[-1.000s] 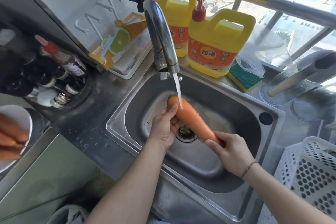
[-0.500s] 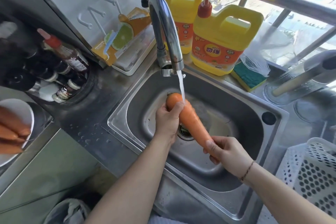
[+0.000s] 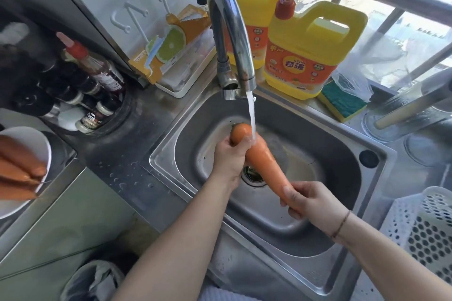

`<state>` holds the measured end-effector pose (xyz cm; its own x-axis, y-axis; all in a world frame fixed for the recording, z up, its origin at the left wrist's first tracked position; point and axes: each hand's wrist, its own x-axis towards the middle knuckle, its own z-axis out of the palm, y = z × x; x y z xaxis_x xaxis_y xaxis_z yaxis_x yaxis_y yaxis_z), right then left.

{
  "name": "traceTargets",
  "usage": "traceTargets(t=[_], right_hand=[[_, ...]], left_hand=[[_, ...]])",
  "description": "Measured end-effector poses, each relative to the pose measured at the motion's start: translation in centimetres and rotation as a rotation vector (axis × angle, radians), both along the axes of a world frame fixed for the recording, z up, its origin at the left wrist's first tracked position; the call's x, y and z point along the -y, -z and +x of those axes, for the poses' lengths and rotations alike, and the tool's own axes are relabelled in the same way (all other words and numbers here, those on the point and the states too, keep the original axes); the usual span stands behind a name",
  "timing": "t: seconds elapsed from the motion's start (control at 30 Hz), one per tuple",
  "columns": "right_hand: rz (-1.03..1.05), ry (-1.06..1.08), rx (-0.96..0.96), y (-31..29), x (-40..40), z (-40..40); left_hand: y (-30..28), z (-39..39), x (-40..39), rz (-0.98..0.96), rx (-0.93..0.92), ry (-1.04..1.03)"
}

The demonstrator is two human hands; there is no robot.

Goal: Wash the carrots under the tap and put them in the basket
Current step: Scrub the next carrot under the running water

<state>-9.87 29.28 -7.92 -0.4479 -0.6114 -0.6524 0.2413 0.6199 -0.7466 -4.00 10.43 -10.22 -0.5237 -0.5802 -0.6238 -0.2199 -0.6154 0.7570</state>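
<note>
Scene: a head-worn camera looks down on a steel sink (image 3: 171, 154) beside a bright window.
Carrot: one large carrot (image 3: 264, 161) is held slantwise over the drain, thick end up and to the left, thin end down and to the right.
Water: the tap (image 3: 230, 32) is running, and its stream lands on the carrot near the thick end.
Left hand: the left hand (image 3: 230, 156) is wrapped round the thick end, fingers curled over it, right where the water falls.
Right hand: the right hand (image 3: 310, 200) grips the thin end, thumb on top.
Waiting carrots: several more carrots (image 3: 17, 171) lie on a white plate (image 3: 36, 137) at the far left, well apart from the sink.
Basket: a white perforated basket (image 3: 420, 227) stands at the right edge; what shows of it holds no carrot.
Progress: judged from this, the washing is at an early stage, with one carrot under the tap, none seen in the basket, and the plateful still to do.
Change: compared with half a second ago, the left hand has closed further over the thick end, and the stream now strikes beside its fingers; the right hand's grip looks the same.
</note>
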Motion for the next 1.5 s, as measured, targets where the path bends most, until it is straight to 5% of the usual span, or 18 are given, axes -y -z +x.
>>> traceTargets(t=[0.1, 0.27, 0.33, 0.43, 0.5, 0.57, 0.73, 0.8, 0.93, 1.17, 1.3, 1.5], right_hand=[[0.119, -0.174, -0.538, 0.2, 0.3, 0.4], [0.137, -0.129, -0.918, 1.1, -0.4, 0.8], [0.113, -0.079, -0.752, 1.1, -0.4, -0.1], [0.02, -0.048, -0.19, 1.4, -0.2, -1.5], [0.019, -0.076, 0.0, 1.3, -0.1, -1.8], [0.045, -0.118, -0.103, 1.4, -0.1, -1.6], [0.305, -0.171, -0.789, 0.5, 0.8, 0.9], [0.293, -0.175, -0.837, 0.5, 1.1, 1.5], [0.218, -0.215, -0.772, 0.9, 0.9, 1.3], [0.116, -0.124, -0.515, 1.4, -0.7, -1.0], [0.263, -0.093, -0.714, 0.9, 0.1, 0.1], [0.316, -0.138, -1.019, 0.3, 1.2, 0.9]], left_hand=[[0.0, -0.6, -0.5, 0.06, 0.188, -0.161], [-0.9, -0.5, -0.4, -0.141, 0.255, 0.065], [-0.9, -0.5, -0.2, -0.161, 0.182, 0.084], [-0.9, -0.1, 0.5, -0.116, 0.038, 0.188], [-0.8, 0.4, 0.8, -0.01, -0.071, 0.248], [-0.8, 0.7, 0.5, 0.024, -0.148, 0.248], [-0.4, -0.7, -1.3, -0.251, -0.013, -0.077], [-0.4, -1.2, -1.4, -0.328, 0.058, -0.161], [-0.9, -1.1, -0.1, -0.109, 0.113, -0.211], [-1.1, 1.3, 0.7, 0.074, -0.308, 0.231], [-0.4, 0.3, 0.5, -0.074, -0.216, 0.198], [0.0, -0.6, 0.3, 0.026, -0.023, 0.013]])
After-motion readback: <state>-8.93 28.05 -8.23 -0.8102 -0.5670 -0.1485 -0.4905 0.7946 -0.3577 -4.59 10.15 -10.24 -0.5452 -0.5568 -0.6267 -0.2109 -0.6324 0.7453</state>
